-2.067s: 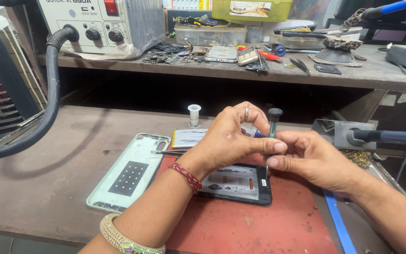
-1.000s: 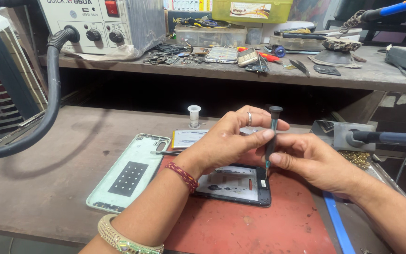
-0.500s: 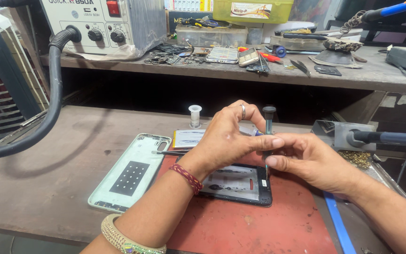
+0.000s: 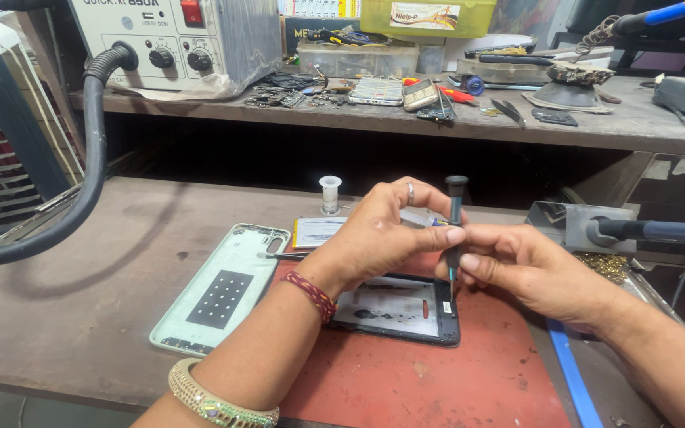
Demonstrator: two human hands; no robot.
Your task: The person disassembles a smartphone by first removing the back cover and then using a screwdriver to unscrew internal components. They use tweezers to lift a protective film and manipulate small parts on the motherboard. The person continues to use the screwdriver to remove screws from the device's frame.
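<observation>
An opened black phone (image 4: 396,307) lies flat on a red work mat (image 4: 438,380), its inside facing up. My right hand (image 4: 529,269) holds a slim black screwdriver (image 4: 455,208) upright, with the tip at the phone's right edge. My left hand (image 4: 378,234) reaches across above the phone, and its fingertips pinch the screwdriver shaft from the left. A ring sits on one left finger, and a red thread band and a gold bracelet circle that arm.
A pale green phone back cover (image 4: 222,287) lies left of the mat. A small white spool (image 4: 330,193) and a card (image 4: 317,231) sit behind. A black hose (image 4: 93,158) runs from a rework station (image 4: 164,40). The back shelf holds tools and parts (image 4: 406,91). A soldering tool stand (image 4: 576,226) is on the right.
The screwdriver has stayed upright over the phone's right edge, with small shifts of both hands around it. The phone and cover have not moved.
</observation>
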